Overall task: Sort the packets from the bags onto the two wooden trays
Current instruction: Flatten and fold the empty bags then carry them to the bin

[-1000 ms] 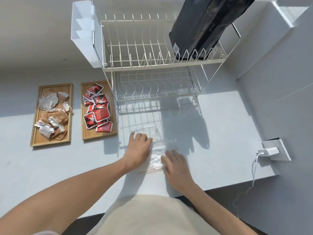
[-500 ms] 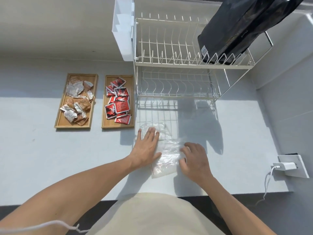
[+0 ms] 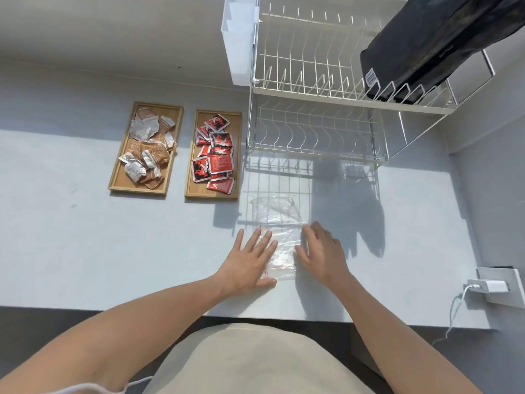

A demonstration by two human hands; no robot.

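Two clear plastic bags lie flat on the white counter: the near bag point(image 3: 283, 253) between my hands, the far bag point(image 3: 274, 207) just beyond it. My left hand point(image 3: 250, 261) rests flat with fingers spread on the near bag's left edge. My right hand point(image 3: 321, 251) lies flat on its right edge, fingers apart. Neither hand grips anything. The left wooden tray point(image 3: 115, 177) holds several brown and silver packets point(image 3: 147, 146). The right wooden tray point(image 3: 191, 169) holds several red packets point(image 3: 214, 155).
A two-tier wire dish rack point(image 3: 318, 120) stands at the back right, with a black bag point(image 3: 426, 44) on its upper tier and a white holder point(image 3: 238, 38) on its left side. A white charger point(image 3: 488, 285) sits plugged in at the right counter edge.
Both hands have slid apart to the bag's sides and flattened on it. My head view shifted, so trays and rack sit further right in the frame.
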